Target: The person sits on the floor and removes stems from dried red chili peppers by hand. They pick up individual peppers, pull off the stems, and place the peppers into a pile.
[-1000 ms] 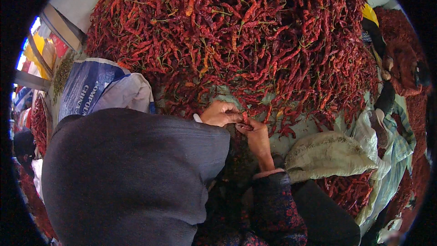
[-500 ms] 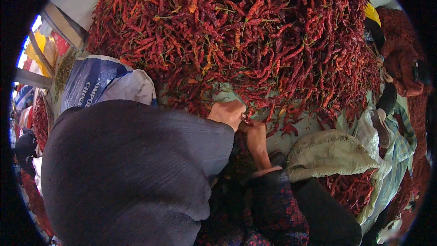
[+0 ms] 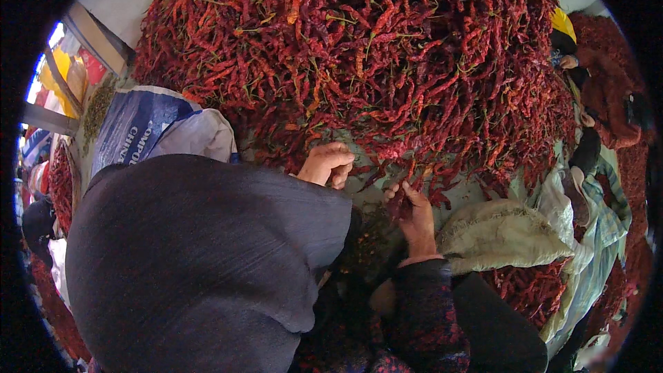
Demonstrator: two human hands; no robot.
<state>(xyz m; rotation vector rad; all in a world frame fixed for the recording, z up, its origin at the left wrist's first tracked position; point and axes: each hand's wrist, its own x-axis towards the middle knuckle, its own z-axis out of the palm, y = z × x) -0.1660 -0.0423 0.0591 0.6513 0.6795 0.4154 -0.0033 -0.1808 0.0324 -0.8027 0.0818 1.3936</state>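
Observation:
A large heap of dried red chili peppers [image 3: 359,55] rises in front of me. At its near edge my left hand [image 3: 327,164] is closed, thumb and fingers curled together; whatever it may hold is too small to make out. To its right and a little nearer, my right hand [image 3: 416,220] is closed around a few dark dried chili peppers [image 3: 399,206]. A gap separates the two hands. Between them and the heap lie scattered peppers on the pale greenish ground.
Dark grey cloth [image 3: 200,255] covers the lower left. Behind it stands a blue and white sack [image 3: 138,124]. On the right, an open pale sack [image 3: 504,235] has chili peppers [image 3: 532,290] beside it. A co-worker's hand [image 3: 569,62] shows at the heap's far right.
My hands were together at the heap's edge and have parted. The left moved slightly left; the right moved right and nearer, with chili peppers in it. The co-worker's hand has come into view.

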